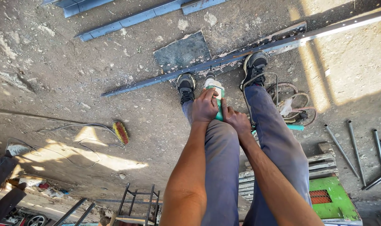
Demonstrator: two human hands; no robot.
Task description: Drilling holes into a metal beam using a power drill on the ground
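Both hands clamp a green power tool: left hand (204,106) wraps the body from above, right hand (236,119) closes on its rear, and the green angle grinder (217,94) points down between the shoes. Just ahead of the grip lies the long steel bar (224,60), pinned underfoot; metal dust surrounds it, but whether it is cut through can't be told. No containers in view, only loose rods (353,150) off to the right.

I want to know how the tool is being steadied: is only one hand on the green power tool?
No, both the left hand and the right hand grip the green power tool above the long metal bar.
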